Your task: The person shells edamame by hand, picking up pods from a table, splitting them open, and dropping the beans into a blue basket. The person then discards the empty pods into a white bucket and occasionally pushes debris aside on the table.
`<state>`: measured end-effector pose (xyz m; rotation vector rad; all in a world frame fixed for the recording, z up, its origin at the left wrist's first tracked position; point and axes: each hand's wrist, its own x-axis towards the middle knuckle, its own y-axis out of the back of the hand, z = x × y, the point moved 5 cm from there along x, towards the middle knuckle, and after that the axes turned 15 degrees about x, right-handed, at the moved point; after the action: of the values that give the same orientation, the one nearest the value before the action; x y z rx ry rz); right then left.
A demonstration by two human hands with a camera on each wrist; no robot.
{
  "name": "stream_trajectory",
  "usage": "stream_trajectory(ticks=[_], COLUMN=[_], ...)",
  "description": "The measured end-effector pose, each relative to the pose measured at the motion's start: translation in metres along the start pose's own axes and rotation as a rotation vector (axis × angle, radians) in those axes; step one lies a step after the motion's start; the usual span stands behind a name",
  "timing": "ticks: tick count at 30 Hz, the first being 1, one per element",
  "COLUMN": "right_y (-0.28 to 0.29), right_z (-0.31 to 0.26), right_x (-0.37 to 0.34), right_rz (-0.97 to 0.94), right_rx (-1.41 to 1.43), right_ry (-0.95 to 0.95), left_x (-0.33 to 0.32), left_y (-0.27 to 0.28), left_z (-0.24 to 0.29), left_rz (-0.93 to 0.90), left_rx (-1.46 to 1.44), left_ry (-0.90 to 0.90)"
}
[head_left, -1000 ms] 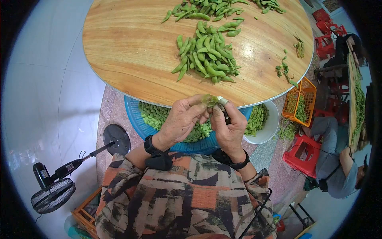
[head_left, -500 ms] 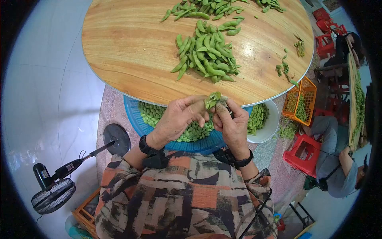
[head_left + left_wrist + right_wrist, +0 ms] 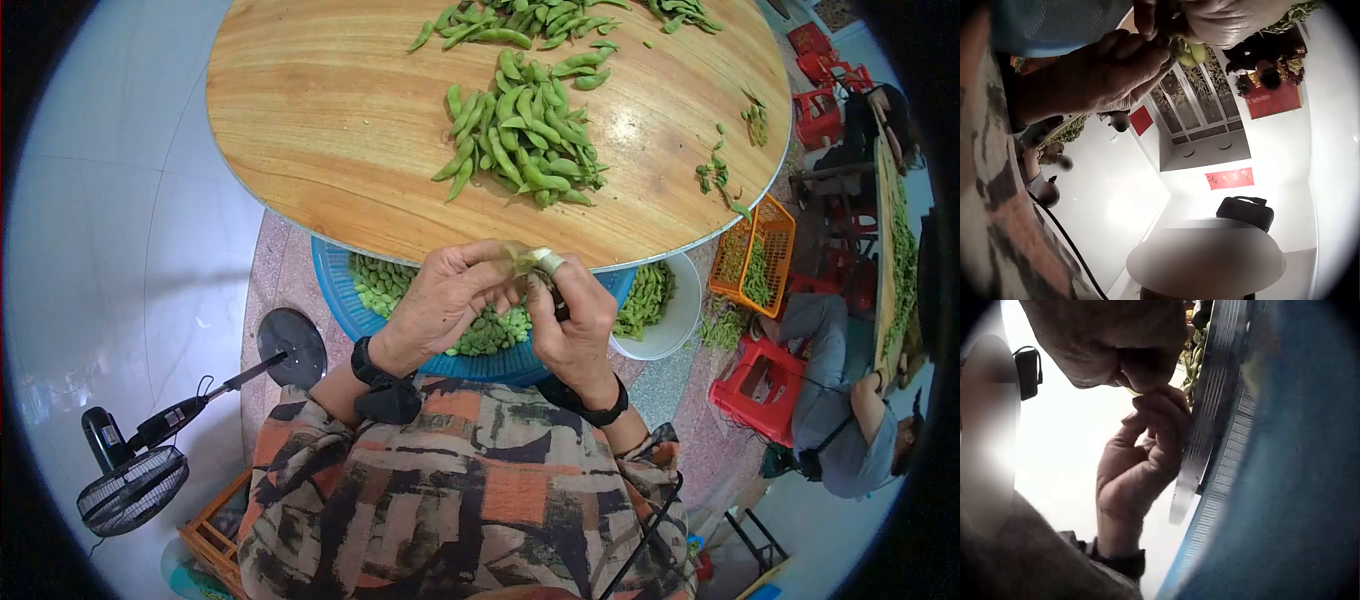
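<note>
Over the table's near edge my two hands meet at a green soybean pod (image 3: 522,260), blurred in the head view. My left hand (image 3: 447,300) pinches it between thumb and forefinger. From the other side my right hand (image 3: 578,330) grips at the pod with thumb and bent forefinger, which has a pale wrap (image 3: 548,260) near its tip. A dark shape shows inside the right hand's curl; I cannot tell what it is. In the left wrist view the pod (image 3: 1191,53) sticks out, yellow-green, between the hands. Beneath them a blue basket (image 3: 335,290) holds shelled green beans (image 3: 490,332).
A pile of soybean pods (image 3: 530,135) lies on the round wooden table (image 3: 320,130), with more pods behind. Right of the basket stand a white bucket (image 3: 685,310) of pods and an orange crate (image 3: 788,240). A red stool (image 3: 755,390) and a fan (image 3: 130,490) flank me.
Half a second ago a split green pod stood up between the fingers; now it lies lower and blurred. The right forefinger has tilted over it. Both hands stay in about the same place.
</note>
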<state>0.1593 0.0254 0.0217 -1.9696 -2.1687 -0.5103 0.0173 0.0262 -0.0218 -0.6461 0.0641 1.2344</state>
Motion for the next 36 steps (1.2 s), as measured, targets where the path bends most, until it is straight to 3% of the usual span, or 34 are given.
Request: stream_trajectory(ticks=[2, 5, 7, 8, 10, 15, 18, 20, 21, 24, 26, 28, 29, 33, 36], right_y=[-0.001, 0.001, 0.002, 0.005, 0.006, 0.013, 0.016, 0.019, 0.018, 0.018, 0.024, 0.038, 0.047, 0.119, 0.16], right_z=[-0.002, 0.008, 0.021, 0.019, 0.024, 0.026, 0.018, 0.004, -0.004, -0.012, -0.014, 0.002, 0.006, 0.03, 0.026], right_x=[-0.001, -0.004, -0.008, -0.008, -0.011, -0.015, -0.011, -0.006, -0.004, -0.006, -0.005, -0.009, -0.012, -0.029, -0.037], right_rz=[0.003, -0.036, -0.011, -0.008, 0.078, 0.064, 0.011, -0.064, -0.057, -0.035, -0.049, 0.116, 0.201, 0.438, 0.54], right_rx=[0.002, 0.081, 0.31, 0.31, 0.661, 0.642, 0.444, 0.135, 0.074, 0.058, 0.05, 0.254, 0.359, 0.236, 0.182], right_ry=[0.037, -0.051, -0.277, -0.277, -0.557, -0.549, -0.39, -0.144, -0.016, 0.082, 0.051, -0.279, -0.33, -0.278, -0.283], left_x=[-0.002, -0.001, 0.0, 0.0, -0.002, -0.002, -0.002, -0.001, -0.002, -0.005, -0.006, -0.005, -0.006, -0.009, -0.015], left_y=[0.0, -0.001, -0.001, -0.002, -0.005, -0.006, -0.003, -0.002, -0.002, -0.005, -0.005, -0.003, -0.001, -0.004, 0.011], left_z=[0.001, 0.003, -0.002, -0.004, -0.008, -0.011, -0.015, -0.017, -0.015, -0.01, -0.008, -0.01, -0.011, -0.001, 0.002], left_rz=[-0.004, -0.006, -0.028, -0.048, -0.076, -0.136, -0.105, -0.158, -0.158, -0.209, -0.23, -0.213, -0.195, -0.212, -0.273], left_rx=[-0.041, -0.055, -0.085, -0.117, -0.181, -0.205, -0.233, -0.142, -0.142, -0.015, 0.119, 0.032, -0.056, -0.253, -0.055], left_ry=[-0.012, -0.037, -0.039, -0.041, -0.02, 0.038, 0.043, 0.027, 0.027, 0.036, 0.0, 0.03, 0.06, 0.079, 0.053])
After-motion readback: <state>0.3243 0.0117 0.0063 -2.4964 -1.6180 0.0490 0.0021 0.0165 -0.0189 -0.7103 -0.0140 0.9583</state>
